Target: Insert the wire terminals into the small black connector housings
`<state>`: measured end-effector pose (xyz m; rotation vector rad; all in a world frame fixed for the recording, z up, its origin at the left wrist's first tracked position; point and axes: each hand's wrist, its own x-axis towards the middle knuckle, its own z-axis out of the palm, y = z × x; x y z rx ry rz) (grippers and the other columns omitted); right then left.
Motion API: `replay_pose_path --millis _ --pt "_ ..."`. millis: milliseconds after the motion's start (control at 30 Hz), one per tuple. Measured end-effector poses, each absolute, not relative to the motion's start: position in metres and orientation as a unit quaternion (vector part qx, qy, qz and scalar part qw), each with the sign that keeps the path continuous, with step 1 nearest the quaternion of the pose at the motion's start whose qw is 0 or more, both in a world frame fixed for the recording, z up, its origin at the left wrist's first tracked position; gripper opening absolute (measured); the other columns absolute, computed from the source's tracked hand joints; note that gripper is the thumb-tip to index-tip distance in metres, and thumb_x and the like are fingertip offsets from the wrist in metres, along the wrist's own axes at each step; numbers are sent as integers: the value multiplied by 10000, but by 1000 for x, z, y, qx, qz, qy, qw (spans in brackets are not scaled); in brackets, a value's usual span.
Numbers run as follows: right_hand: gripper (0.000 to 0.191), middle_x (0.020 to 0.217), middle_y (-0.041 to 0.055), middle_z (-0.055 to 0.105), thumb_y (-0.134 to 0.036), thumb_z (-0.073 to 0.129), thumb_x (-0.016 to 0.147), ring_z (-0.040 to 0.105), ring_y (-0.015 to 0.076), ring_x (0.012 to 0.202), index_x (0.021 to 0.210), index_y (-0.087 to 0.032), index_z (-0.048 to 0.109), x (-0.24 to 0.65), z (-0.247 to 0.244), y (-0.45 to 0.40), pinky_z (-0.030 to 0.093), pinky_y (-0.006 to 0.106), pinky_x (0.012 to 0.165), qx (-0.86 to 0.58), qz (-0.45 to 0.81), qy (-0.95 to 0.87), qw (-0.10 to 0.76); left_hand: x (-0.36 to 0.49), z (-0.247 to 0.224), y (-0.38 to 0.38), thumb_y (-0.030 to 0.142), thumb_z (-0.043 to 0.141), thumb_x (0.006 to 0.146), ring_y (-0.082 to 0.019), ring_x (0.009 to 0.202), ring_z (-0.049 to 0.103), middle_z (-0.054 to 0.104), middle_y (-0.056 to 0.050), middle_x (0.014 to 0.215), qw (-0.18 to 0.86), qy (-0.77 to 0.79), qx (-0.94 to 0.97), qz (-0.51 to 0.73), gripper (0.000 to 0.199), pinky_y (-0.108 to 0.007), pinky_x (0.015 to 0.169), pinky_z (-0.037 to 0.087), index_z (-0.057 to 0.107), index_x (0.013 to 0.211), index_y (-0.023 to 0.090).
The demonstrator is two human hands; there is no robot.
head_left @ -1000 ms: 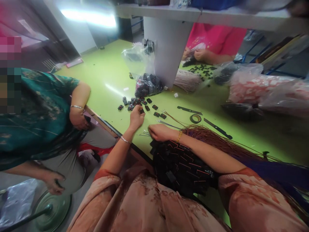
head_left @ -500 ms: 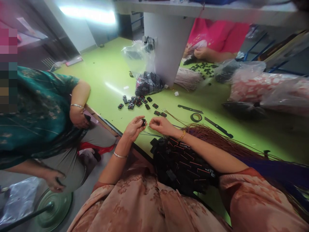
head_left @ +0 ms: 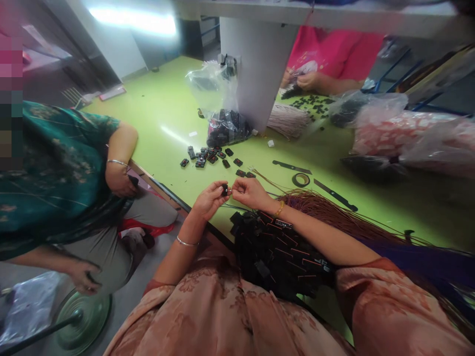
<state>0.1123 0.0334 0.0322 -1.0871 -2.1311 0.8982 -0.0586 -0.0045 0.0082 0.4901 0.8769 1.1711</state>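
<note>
Between the thumb and fingers of my left hand (head_left: 208, 199) is a small black connector (head_left: 224, 190). My right hand (head_left: 249, 193) is pinched at the connector's right side, on what looks like a thin wire end, with the fingertips of both hands nearly touching. Beyond my hands, small black parts (head_left: 212, 158) lie in a loose group on the green table (head_left: 159, 109). Under my right forearm sits a large heap of black connectors (head_left: 282, 247). Brown wires (head_left: 326, 207) spread out to the right of my right wrist.
A roll of black tape (head_left: 301, 180) lies between two dark flat blades (head_left: 336, 195). A plastic bag of black parts (head_left: 227, 129) stands by the white post (head_left: 256, 69). One person (head_left: 67, 178) sits at left; another (head_left: 337, 59) works across the table.
My left hand has moved slightly right with the connector, closing the small gap to my right hand's fingertips. The rest of the view has shifted a little left.
</note>
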Motion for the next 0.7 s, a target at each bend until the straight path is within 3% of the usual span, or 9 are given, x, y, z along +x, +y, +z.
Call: replay_pose_path --millis 400,700 --pt "134 530 -52 451 -254 562 713 368 70 504 621 -158 553 111 30 34 255 208 515 -392 335 -804 295 -47 13 -9 150 759 673 -99 724 642 653 -11 772 671 440 222 554 274 -249 731 537 603 898 141" --pt "115 568 -22 546 -205 525 766 424 86 519 686 -151 587 112 29 34 270 215 536 -383 304 -834 256 -35 11 -10 233 822 585 -86 673 617 646 -12 759 614 497 214 575 357 -214 648 501 605 850 134"
